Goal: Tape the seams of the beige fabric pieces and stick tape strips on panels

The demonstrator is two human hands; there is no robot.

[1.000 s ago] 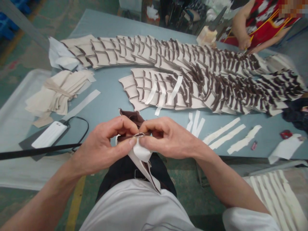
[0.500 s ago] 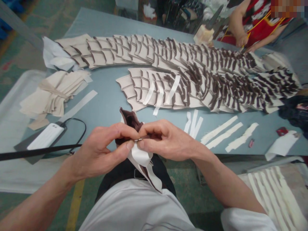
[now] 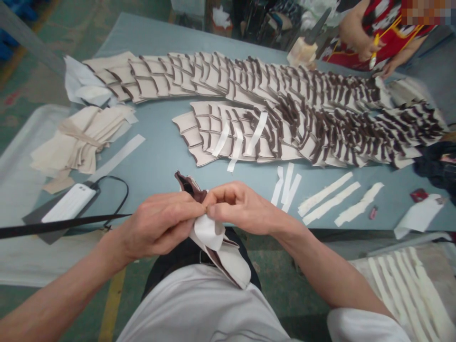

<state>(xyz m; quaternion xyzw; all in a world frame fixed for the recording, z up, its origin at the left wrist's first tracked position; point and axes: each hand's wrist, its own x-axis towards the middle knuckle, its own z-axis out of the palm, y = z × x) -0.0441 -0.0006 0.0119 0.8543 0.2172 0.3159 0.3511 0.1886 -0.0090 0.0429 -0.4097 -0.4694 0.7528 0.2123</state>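
Note:
Both hands meet in front of my body, pinching a cream fabric piece with dark brown edging point(image 3: 228, 260). My left hand point(image 3: 162, 223) has its fingers closed on the piece. Thumb and forefinger of my right hand point(image 3: 238, 206) press together on it at the same spot, touching the left fingertips. A white strip point(image 3: 208, 232) loops down below the fingertips against the piece. Its brown upper end point(image 3: 190, 184) sticks up beyond my fingers, partly open. What lies exactly between the fingertips is hidden.
Overlapping rows of cream pieces with brown edges point(image 3: 228, 78) cover the blue table point(image 3: 153, 161). Loose white strips point(image 3: 287, 187) lie near its front edge. At left are a tied bundle of cream pieces point(image 3: 81, 137) and a white power bank point(image 3: 69, 203). A co-worker's hand point(image 3: 368, 50) holds a yellow tool.
My fingers have closed tighter together, and the piece has tilted, its lower end swinging right. The metal-looking bit between the fingertips is now covered. The co-worker's hand has risen with the yellow tool.

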